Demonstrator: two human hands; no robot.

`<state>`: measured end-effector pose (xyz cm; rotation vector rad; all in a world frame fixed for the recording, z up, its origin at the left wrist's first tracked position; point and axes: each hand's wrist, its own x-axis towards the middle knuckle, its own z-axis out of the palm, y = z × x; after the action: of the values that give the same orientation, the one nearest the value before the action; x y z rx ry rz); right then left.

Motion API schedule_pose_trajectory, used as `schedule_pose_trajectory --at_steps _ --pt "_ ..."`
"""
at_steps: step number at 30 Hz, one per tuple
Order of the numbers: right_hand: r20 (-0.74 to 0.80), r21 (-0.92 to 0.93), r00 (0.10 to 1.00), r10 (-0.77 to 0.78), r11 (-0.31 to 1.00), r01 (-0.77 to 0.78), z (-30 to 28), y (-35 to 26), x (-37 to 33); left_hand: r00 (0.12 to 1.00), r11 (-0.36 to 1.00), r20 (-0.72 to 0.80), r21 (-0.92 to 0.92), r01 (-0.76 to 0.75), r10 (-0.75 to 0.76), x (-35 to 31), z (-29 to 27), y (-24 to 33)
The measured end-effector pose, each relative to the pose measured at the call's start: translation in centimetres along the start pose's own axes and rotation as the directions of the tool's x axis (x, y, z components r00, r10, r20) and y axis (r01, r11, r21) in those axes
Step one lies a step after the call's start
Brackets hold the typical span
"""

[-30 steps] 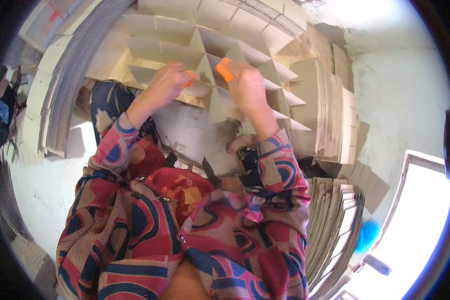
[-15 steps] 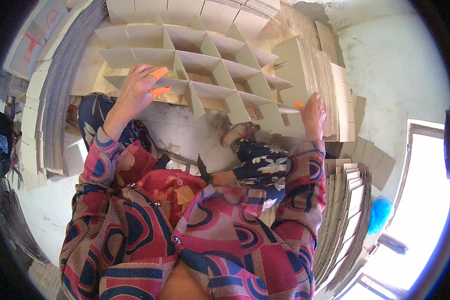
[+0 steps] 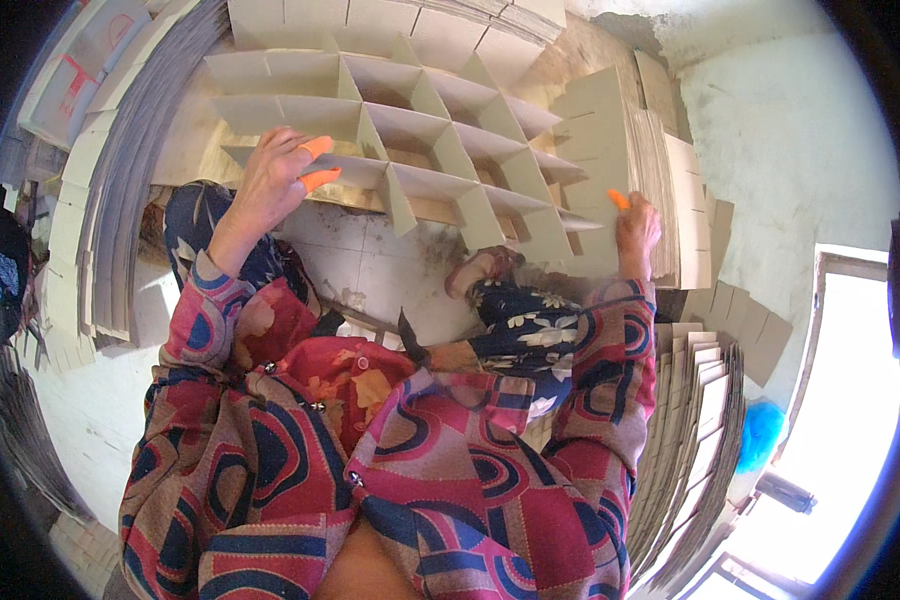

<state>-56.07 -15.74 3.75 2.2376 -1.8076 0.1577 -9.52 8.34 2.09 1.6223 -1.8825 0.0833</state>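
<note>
A grid of interlocked grey-beige cardboard dividers (image 3: 410, 150) stands in front of me, its strips crossing into several open cells. My left hand (image 3: 275, 185) is at the grid's near left corner, next to the front strip. Its orange-covered thumb and fingertip are spread apart, with nothing visibly gripped. Over at the right, my right hand (image 3: 638, 232) is beside the near end of a stack of cardboard sheets (image 3: 595, 150), just past the grid's right strip ends. An orange cover shows on one of its extended digits, and I see nothing in that hand.
Slotted cardboard strips are stacked along the left (image 3: 150, 150), at the back (image 3: 370, 18) and beside my right elbow (image 3: 685, 430). A blue bundle (image 3: 760, 435) lies by the bright doorway (image 3: 840, 400). My foot (image 3: 485, 270) is just below the grid's near edge.
My right hand has drawn off the grid's right strip end and shifted slightly right, its orange-tipped digit lifting. My left hand stays nearly in place. The view has shifted slightly.
</note>
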Motion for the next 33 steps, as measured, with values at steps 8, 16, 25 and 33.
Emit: schedule_pose_trajectory --at_steps 8,16,25,33 --pt "-0.46 0.362 0.886 0.055 0.923 0.13 -7.6 -5.7 0.7 0.99 0.992 -0.102 0.075 0.104 -0.096 -1.4 -1.7 -2.3" --pt "-0.314 0.738 0.936 -0.162 0.578 0.347 -14.9 -20.6 -1.7 0.971 0.989 -0.234 0.123 0.087 -0.056 -2.6 -2.0 -4.5" --pt "-0.276 0.813 0.859 -0.432 0.371 0.448 -14.7 -31.3 -3.7 0.973 0.976 -0.141 -0.139 0.165 -0.185 -3.3 -1.3 -5.5" --pt "-0.362 0.751 0.812 -0.458 0.372 0.545 -14.0 -34.9 -3.6 0.968 0.973 -0.159 -0.156 0.168 -0.193 -3.1 -1.1 -5.3"
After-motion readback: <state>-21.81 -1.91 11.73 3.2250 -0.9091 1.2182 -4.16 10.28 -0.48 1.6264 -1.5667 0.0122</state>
